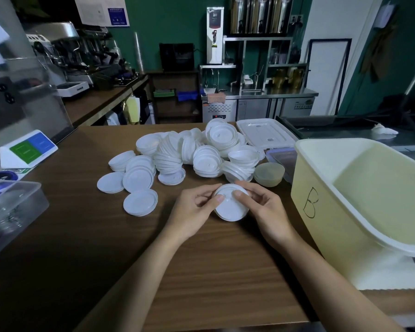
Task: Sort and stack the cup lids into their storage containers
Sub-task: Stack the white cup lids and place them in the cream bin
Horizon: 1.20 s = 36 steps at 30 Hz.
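I see left hand (192,209) + right hand (268,209) fingers curled round white lid stack (230,208) | maybe resting on desk (201,271) | lid pile (189,152) behind

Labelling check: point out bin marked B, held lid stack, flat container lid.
bin marked B (333,236), head view, front wall.
held lid stack (229,207), head view, top face.
flat container lid (266,134), head view, centre panel.

Two bare forearms, left hand (192,212) and right hand (267,209) (short, plain fingernails)
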{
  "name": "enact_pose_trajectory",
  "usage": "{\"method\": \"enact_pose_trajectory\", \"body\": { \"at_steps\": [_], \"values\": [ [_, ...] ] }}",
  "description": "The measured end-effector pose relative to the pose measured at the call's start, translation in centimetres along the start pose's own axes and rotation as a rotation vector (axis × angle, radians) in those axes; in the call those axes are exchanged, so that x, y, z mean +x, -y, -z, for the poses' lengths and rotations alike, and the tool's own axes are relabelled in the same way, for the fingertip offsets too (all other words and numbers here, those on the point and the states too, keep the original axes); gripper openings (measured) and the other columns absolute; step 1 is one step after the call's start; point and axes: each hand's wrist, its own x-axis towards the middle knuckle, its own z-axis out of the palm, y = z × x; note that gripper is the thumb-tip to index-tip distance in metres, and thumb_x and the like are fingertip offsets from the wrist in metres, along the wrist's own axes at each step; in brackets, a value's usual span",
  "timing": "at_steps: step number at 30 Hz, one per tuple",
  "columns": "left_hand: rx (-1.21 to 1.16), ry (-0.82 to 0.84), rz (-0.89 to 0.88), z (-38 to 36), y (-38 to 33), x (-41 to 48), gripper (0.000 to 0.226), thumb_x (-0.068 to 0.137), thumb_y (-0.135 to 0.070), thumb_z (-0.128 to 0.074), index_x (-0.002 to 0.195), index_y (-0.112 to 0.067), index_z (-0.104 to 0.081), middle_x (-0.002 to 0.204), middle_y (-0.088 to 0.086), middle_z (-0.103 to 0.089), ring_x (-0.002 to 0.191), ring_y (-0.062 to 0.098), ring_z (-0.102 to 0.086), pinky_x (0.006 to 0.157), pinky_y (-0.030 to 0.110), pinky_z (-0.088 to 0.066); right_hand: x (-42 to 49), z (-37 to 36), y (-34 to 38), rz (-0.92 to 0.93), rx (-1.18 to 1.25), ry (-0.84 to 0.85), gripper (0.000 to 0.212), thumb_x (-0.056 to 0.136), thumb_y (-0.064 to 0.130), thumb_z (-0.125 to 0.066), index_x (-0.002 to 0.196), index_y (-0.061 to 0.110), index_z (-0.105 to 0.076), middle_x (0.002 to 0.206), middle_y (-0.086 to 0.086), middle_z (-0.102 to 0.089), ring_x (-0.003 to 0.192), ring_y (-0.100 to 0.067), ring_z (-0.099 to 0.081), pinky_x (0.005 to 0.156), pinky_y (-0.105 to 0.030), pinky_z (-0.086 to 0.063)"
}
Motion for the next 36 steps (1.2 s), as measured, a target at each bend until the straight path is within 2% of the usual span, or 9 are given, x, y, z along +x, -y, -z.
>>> {"method": "enact_pose_trajectory", "body": {
  "at_steps": [4,9,14,18,23,25,27,29,36],
  "values": [
    [0.04,-0.046,-0.031,0.0,0.4,0.2,0.03,0.095,-0.013,-0.076,0.113,-0.037,-0.075,0.105,-0.007,-0.08,0.1,0.008,-0.074,0.093,0.027,-0.057,0.1,0.2,-0.2,0.02,-0.008,0.03,0.034,0.093,0.005,-0.073,0.126,-0.002,-0.069,0.116,-0.019,-0.078,0.103,-0.019,-0.073,0.094,-0.028,-0.058],
    [0.017,-0.04,-0.045,-0.3,0.5,0.3,0.026,0.093,-0.013,-0.078,0.115,-0.027,-0.075,0.106,-0.005,-0.079,0.097,0.01,-0.074,0.09,0.026,-0.058,0.2,0.2,-0.2,0.03,0.04,0.016,0.042,0.084,0.015,-0.077,0.123,0.0,-0.07,0.102,-0.013,-0.079,0.095,-0.02,-0.071,0.087,-0.027,-0.057],
    [0.003,-0.106,-0.019,-0.6,0.7,0.6,0.029,0.093,-0.021,-0.078,0.122,-0.02,-0.074,0.108,0.0,-0.078,0.103,0.009,-0.075,0.091,0.024,-0.057,0.1,0.1,-0.1,0.112,-0.099,-0.021,0.034,0.091,-0.002,-0.077,0.122,0.009,-0.069,0.102,-0.002,-0.077,0.097,-0.012,-0.071,0.087,-0.021,-0.054],
    [0.309,-0.244,-0.176,0.2,1.5,1.8,0.024,0.1,-0.024,-0.07,0.123,-0.019,-0.073,0.111,-0.011,-0.075,0.105,0.0,-0.069,0.093,0.023,-0.055,0.3,0.0,-0.5,0.146,-0.187,-0.061,0.038,0.091,-0.007,-0.076,0.122,0.013,-0.069,0.116,-0.007,-0.077,0.108,-0.016,-0.071,0.093,-0.022,-0.053],
    [0.791,-0.324,-0.403,1.5,3.4,4.6,0.034,0.099,-0.004,-0.065,0.132,-0.01,-0.068,0.134,-0.001,-0.062,0.124,0.011,-0.055,0.107,0.007,-0.035,0.3,-0.1,-0.5,0.137,-0.179,-0.141,0.036,0.091,-0.008,-0.075,0.122,0.008,-0.069,0.115,-0.006,-0.077,0.101,-0.004,-0.071,0.087,-0.015,-0.051],
    [0.897,-0.295,-0.435,1.4,4.1,6.0,0.037,0.098,-0.001,-0.065,0.134,-0.008,-0.068,0.135,0.003,-0.064,0.127,0.018,-0.056,0.112,0.02,-0.039,0.4,0.0,-0.6,0.14,-0.182,-0.139,0.036,0.091,-0.006,-0.076,0.122,0.011,-0.07,0.114,-0.002,-0.077,0.102,-0.005,-0.071,0.088,-0.015,-0.051],
    [0.967,-0.236,-0.469,1.3,4.6,7.2,0.036,0.095,0.002,-0.067,0.13,-0.007,-0.07,0.126,0.006,-0.069,0.119,0.026,-0.062,0.107,0.041,-0.051,0.5,0.2,-0.8,0.149,-0.2,-0.134,0.036,0.091,-0.004,-0.077,0.121,0.015,-0.071,0.114,0.0,-0.077,0.107,-0.01,-0.071,0.092,-0.017,-0.052],
    [0.99,-0.185,-0.472,1.3,4.6,7.6,0.033,0.091,0.005,-0.07,0.122,-0.008,-0.074,0.111,0.006,-0.074,0.102,0.029,-0.068,0.09,0.049,-0.057,0.6,0.3,-1.0,0.157,-0.209,-0.129,0.036,0.091,-0.003,-0.077,0.121,0.018,-0.071,0.116,0.001,-0.077,0.111,-0.014,-0.071,0.095,-0.02,-0.052],
    [0.946,-0.168,-0.403,2.2,3.5,4.6,0.031,0.089,0.005,-0.072,0.112,-0.014,-0.077,0.098,-0.002,-0.071,0.092,0.02,-0.067,0.072,0.039,-0.058,0.5,0.3,-0.8,0.143,-0.192,-0.119,0.036,0.092,-0.002,-0.076,0.124,0.015,-0.07,0.121,-0.005,-0.076,0.115,-0.018,-0.07,0.099,-0.024,-0.053]
  ]
}}
